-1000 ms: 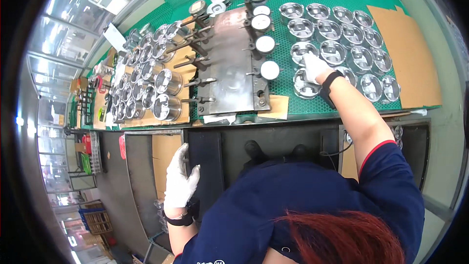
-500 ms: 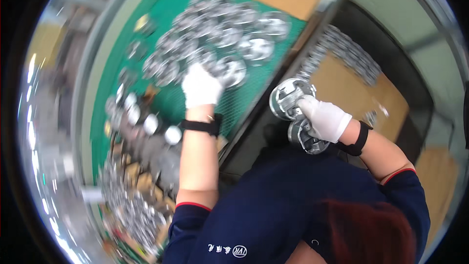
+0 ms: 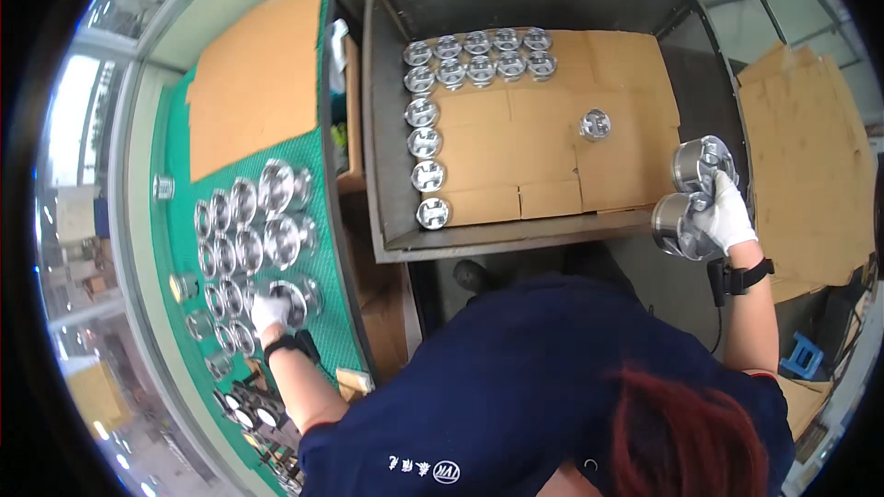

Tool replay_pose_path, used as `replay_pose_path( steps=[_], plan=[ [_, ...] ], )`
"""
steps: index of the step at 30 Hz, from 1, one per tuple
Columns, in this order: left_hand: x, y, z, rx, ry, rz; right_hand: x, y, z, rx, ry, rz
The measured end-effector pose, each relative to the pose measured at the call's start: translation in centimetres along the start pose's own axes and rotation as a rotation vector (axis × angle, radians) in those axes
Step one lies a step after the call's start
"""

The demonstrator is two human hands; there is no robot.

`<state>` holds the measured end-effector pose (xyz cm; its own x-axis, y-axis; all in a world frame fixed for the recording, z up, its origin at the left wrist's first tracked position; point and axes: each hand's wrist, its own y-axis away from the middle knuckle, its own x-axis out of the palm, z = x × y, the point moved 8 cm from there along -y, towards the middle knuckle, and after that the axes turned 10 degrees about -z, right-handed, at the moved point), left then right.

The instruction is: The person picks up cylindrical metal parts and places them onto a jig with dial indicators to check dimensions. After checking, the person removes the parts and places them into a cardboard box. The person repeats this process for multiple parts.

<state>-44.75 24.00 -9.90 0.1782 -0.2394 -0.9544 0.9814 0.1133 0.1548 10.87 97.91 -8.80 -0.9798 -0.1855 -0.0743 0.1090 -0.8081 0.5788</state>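
My right hand (image 3: 730, 219), in a white glove, is closed on two shiny metal pistons at the right. The upper piston (image 3: 693, 166) touches or nearly touches the lower piston (image 3: 676, 228), and both are held beyond the box's near right corner. At the left, my gloved left hand (image 3: 269, 312) reaches to the near end of the piston rows on a green mat (image 3: 337, 248). Its fingers are curled against one piston (image 3: 299, 302) there; the fingertips are partly hidden.
A dark metal box (image 3: 516, 247) lined with cardboard (image 3: 516, 147) holds pistons along its far and left sides, plus a lone piston (image 3: 596, 124). Brown cardboard (image 3: 253, 74) covers the mat's far end. Cardboard sheets (image 3: 801, 147) and a blue stool (image 3: 801, 355) are at right.
The view has swung right, bringing the whole box into sight. My right hand still holds both pistons and has moved farther right. My left hand stays among the pistons on the mat.
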Motion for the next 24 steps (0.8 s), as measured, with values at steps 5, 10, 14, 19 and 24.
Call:
replay_pose_path(
  steps=[5, 10, 14, 19, 24],
  plan=[
    [-9.2, 10.8, -8.8, 0.015, 0.052, -0.294, -5.4, -16.0, 0.2, 0.203, -0.082, 0.126],
    [-18.5, 18.0, -27.8, 0.218, 0.148, -0.291, -1.1, -27.5, 7.7, -0.769, 1.246, 0.215],
    [-19.9, 20.8, -46.2, 0.426, 0.371, 0.013, 2.6, -36.5, 9.6, -0.758, 1.381, 0.256],
    [-17.2, 22.3, -73.0, 1.062, 0.49, 0.032, 6.1, -43.5, 9.9, -0.732, 1.335, 0.301],
    [-7.0, 22.9, -94.0, 1.357, 0.186, -0.095, 9.9, -48.8, 8.2, -0.818, 1.344, 0.298]
  ],
)
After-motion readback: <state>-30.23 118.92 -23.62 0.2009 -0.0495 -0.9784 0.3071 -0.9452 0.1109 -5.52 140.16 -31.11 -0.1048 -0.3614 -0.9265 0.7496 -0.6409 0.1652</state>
